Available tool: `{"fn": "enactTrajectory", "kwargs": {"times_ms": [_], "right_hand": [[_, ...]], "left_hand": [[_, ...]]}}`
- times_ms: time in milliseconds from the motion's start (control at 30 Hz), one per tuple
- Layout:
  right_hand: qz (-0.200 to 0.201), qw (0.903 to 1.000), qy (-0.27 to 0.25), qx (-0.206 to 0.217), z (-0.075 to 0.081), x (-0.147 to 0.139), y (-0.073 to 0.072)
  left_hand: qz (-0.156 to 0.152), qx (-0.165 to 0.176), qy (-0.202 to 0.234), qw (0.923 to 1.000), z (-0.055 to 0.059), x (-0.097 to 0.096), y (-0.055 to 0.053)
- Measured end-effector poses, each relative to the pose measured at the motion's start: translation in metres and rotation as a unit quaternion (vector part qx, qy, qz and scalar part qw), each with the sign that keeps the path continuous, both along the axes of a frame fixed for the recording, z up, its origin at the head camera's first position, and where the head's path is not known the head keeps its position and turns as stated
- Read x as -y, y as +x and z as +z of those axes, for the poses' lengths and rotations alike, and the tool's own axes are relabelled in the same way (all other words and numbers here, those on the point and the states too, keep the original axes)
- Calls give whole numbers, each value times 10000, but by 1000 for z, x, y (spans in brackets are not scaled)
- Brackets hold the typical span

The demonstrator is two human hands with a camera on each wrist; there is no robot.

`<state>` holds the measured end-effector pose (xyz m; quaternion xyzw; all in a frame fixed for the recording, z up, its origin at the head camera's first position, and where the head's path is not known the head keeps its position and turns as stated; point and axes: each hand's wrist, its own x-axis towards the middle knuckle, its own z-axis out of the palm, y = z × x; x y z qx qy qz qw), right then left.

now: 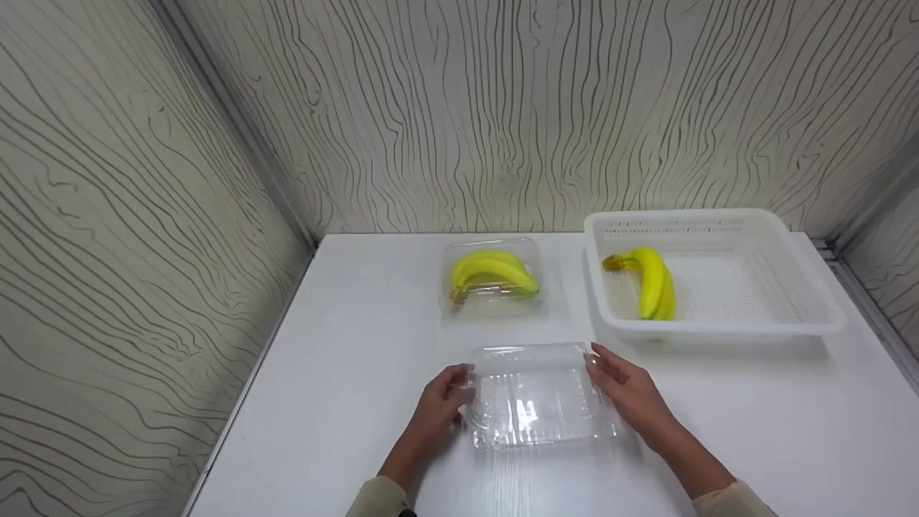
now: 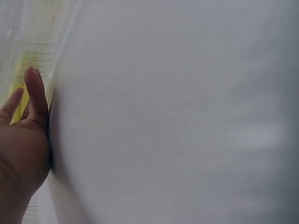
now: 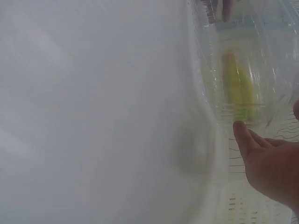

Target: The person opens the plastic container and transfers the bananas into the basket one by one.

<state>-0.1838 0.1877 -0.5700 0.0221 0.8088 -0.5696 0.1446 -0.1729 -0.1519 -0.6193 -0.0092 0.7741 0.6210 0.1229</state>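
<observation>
A clear plastic clamshell box [image 1: 535, 402] with nothing inside is between both hands, near the front middle of the white table. My left hand [image 1: 435, 403] grips its left side, thumb and fingers at the edge. At the right side, my right hand [image 1: 633, 393] holds the box near its far right corner. The right wrist view shows the clear plastic [image 3: 275, 56] beside the right hand [image 3: 273, 163], with a yellow banana shape visible through it. In the left wrist view, the left hand [image 2: 23, 144] overlaps the plastic at the far left.
Behind the held box stands another clear box [image 1: 495, 314] with a bunch of bananas [image 1: 492, 266] in it. A white perforated basket [image 1: 725, 327] sits at the back right, with more bananas [image 1: 652, 283] at its left side. Patterned walls [image 1: 502, 115] border the table.
</observation>
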Motion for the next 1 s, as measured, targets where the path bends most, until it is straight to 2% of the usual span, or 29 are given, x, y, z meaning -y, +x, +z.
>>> {"fn": "enactTrajectory", "kwargs": {"times_ms": [200, 333, 533, 700, 800, 1000], "right_hand": [[381, 9983, -408, -151, -1, 1, 0], [407, 9981, -409, -201, -4, 3, 0], [211, 9996, -130, -114, -4, 8, -3], [-60, 9999, 129, -42, -5, 12, -6], [-251, 9994, 225, -13, -5, 12, -7], [-409, 9980, 466, 82, -4, 11, -8]], "left_hand": [[104, -132, 52, 9998, -1, 4, -1], [112, -159, 134, 9997, -2, 5, 1], [132, -119, 559, 9983, -1, 4, 4], [140, -39, 908, 9958, -2, 4, 2], [41, -89, 889, 9960, -3, 4, 2], [-125, -314, 534, 9980, -6, 6, 2]]}}
